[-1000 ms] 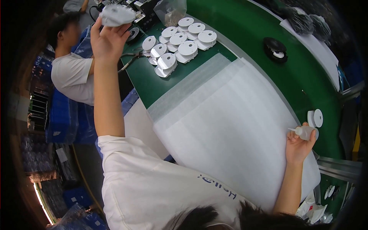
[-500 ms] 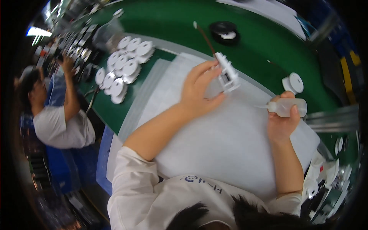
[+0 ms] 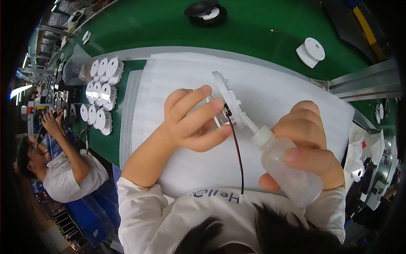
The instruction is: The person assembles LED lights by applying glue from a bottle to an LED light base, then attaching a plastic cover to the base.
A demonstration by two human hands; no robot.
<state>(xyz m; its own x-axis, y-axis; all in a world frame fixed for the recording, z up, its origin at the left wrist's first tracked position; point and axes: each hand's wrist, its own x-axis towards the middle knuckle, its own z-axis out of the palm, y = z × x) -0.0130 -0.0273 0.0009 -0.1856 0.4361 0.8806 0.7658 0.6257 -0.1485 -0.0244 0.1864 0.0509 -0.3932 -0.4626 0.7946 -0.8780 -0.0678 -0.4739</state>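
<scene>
My left hand (image 3: 190, 118) grips a white plastic housing (image 3: 226, 95) by its edge, tilted up above the white foam sheet (image 3: 198, 169). From the housing a thin red and black cable (image 3: 238, 156) hangs toward my chest, ending in a small white plug. My right hand (image 3: 311, 142) is wrapped round a translucent squeeze bottle (image 3: 287, 167), held at a slant. The bottle's narrow nozzle points at the housing's near side; whether the tip touches it I cannot tell.
Rows of white round housings (image 3: 101, 95) stand at the left on the green table (image 3: 139, 25). A black round part (image 3: 206, 13) lies at the far side, and another white housing (image 3: 311, 51) at the far right. A co-worker (image 3: 72, 169) sits at the left.
The bottle has come left and nearer, its nozzle now at the housing. My left hand has turned the housing, so its cable hangs toward me instead of away.
</scene>
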